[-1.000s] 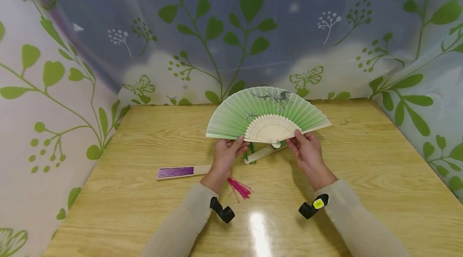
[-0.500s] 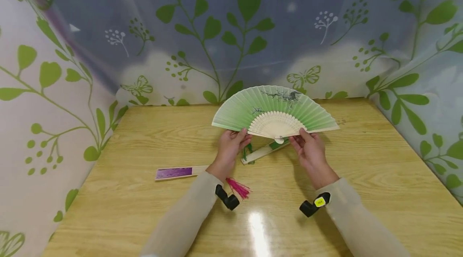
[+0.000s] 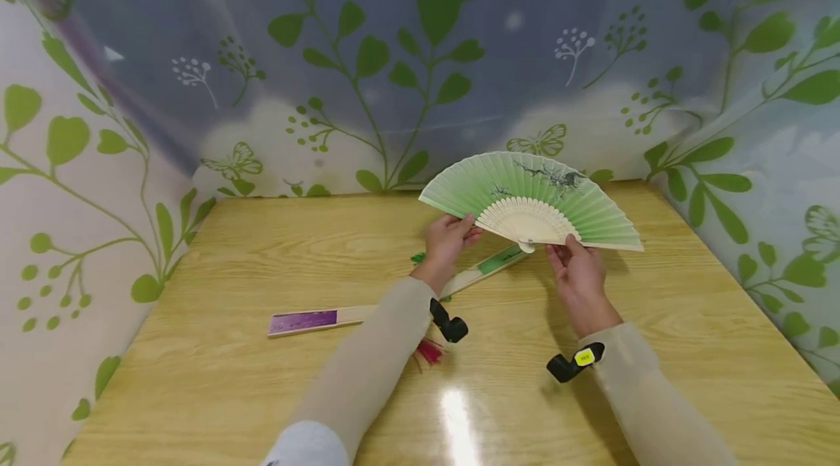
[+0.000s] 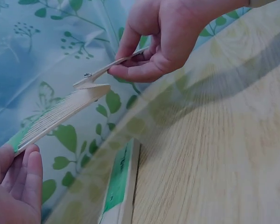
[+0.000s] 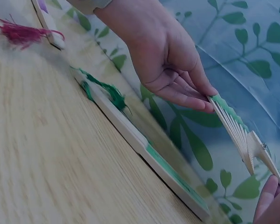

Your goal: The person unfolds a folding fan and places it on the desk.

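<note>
A green folding fan (image 3: pixel 525 192) is spread wide above the table, its pale ribs gathered at the pivot near the bottom. A dark branch design marks its pleated leaf. My left hand (image 3: pixel 449 241) pinches its left edge where leaf and ribs meet. On the right edge, closer to the pivot, my right hand (image 3: pixel 580 280) pinches the outer rib between thumb and fingers. Below, a folded green fan (image 3: pixel 502 259) lies slantwise on the table, partly behind the left hand, with a green tassel (image 5: pixel 109 91). In the left wrist view, the right hand (image 4: pixel 165 42) appears at the top.
A folded purple fan (image 3: pixel 305 321) lies on the wooden table (image 3: pixel 216 393) at left. The left forearm covers part of it. Its pink tassel (image 3: pixel 429 351) shows beside the sleeve. Leaf-patterned curtains (image 3: pixel 394 123) stand behind and on both sides.
The spread fan has moved right and tilted, its left edge rising and right edge dropping. My left hand has gone up and rightward, keeping its pinch. The right hand has shifted slightly right.
</note>
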`<state>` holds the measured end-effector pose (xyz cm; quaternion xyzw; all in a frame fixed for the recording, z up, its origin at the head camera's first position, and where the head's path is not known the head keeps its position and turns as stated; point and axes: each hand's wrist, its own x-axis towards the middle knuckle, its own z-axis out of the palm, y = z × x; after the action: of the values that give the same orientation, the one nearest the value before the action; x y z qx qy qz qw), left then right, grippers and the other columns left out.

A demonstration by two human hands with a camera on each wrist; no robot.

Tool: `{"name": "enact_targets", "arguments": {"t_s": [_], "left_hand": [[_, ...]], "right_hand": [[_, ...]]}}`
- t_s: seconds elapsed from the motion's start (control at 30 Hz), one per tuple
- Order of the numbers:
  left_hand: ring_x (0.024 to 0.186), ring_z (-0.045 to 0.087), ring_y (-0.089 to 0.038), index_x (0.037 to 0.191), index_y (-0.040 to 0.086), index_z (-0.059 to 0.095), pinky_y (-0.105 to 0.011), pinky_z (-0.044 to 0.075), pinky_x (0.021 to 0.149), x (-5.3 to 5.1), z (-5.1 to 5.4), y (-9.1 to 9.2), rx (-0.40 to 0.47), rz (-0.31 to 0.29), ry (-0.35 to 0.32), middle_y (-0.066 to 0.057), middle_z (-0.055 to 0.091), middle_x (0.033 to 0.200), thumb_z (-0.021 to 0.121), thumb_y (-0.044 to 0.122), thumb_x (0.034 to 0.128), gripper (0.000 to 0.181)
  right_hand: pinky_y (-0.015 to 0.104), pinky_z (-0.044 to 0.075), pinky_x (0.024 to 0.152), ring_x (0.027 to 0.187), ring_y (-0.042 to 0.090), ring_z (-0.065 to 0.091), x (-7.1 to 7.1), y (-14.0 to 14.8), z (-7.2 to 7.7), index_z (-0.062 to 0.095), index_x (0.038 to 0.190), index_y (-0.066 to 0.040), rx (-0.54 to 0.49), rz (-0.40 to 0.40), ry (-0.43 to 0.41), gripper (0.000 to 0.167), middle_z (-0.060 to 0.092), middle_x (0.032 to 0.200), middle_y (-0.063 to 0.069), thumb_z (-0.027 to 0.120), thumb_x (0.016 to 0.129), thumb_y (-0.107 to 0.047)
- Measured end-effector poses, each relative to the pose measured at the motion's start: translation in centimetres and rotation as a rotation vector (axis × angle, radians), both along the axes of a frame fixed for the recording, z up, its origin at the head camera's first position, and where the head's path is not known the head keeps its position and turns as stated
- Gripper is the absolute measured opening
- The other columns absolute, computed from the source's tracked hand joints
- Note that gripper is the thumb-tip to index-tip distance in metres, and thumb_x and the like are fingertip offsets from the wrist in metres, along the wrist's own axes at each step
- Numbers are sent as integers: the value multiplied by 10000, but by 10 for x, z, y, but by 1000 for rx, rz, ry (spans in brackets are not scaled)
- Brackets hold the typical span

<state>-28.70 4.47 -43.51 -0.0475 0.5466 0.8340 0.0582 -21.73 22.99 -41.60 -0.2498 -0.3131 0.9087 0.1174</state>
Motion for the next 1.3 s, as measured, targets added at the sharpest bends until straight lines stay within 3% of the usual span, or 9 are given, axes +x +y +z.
{"name": "enact_targets", "arguments": {"t_s": [0.2, 0.43, 0.6, 0.83, 1.03, 1.17, 1.3], "left_hand": [[664, 661, -143, 995, -91, 635, -466, 547, 899, -11, -6, 34, -22, 15, -8, -141, 689, 812, 638, 32, 933, 138], [622, 626, -127, 964, -81, 636, -354, 596, 782, -18, -13, 61, 5, 2, -70, -62, 623, 708, 643, 1, 922, 93], [610, 626, -141, 905, -54, 628, -428, 578, 839, -21, -14, 74, -18, -9, -89, -58, 607, 669, 655, 3, 913, 63], [688, 674, -214, 929, -29, 617, -315, 605, 708, -16, -20, 95, -57, -54, -161, -82, 619, 679, 623, -3, 920, 28], [705, 705, -207, 987, -43, 627, -274, 602, 672, -9, -17, 111, -152, -89, -211, -180, 706, 797, 616, -33, 911, 78], [836, 720, -289, 1082, -66, 634, -307, 605, 710, -5, -13, 120, -201, -119, -217, -245, 705, 936, 606, -60, 908, 176], [893, 711, -300, 1095, -75, 657, -328, 598, 763, -5, -9, 128, -197, -176, -218, -240, 701, 981, 595, -62, 903, 202]], "right_hand": [[228, 568, 744, 756, 149, 544, 0, 19, 1, 484, 1132, -75, -21, -94, -15, 121, 557, 853, 62, 474, 1015, -104], [216, 559, 759, 816, 142, 539, 3, 33, -2, 463, 1288, -119, -55, -146, -21, 261, 546, 956, 55, 430, 1030, -95], [209, 564, 751, 808, 141, 536, 2, 39, -7, 471, 1199, -72, -79, -205, -57, 182, 539, 913, 65, 456, 1019, -98], [192, 539, 726, 859, 130, 505, 4, 50, -12, 439, 1196, -64, -73, -269, -100, 187, 508, 943, 54, 442, 1028, -145], [179, 540, 706, 858, 124, 510, 2, 58, -21, 428, 1257, -48, -31, -325, -147, 248, 510, 982, 57, 451, 1023, -129], [184, 551, 714, 886, 123, 524, 2, 61, -23, 427, 1284, -54, -72, -335, -162, 275, 515, 1021, 60, 456, 1020, -126], [193, 562, 748, 888, 121, 536, 1, 64, -21, 444, 1283, -73, -136, -332, -139, 271, 531, 986, 59, 473, 1018, -125]]}}
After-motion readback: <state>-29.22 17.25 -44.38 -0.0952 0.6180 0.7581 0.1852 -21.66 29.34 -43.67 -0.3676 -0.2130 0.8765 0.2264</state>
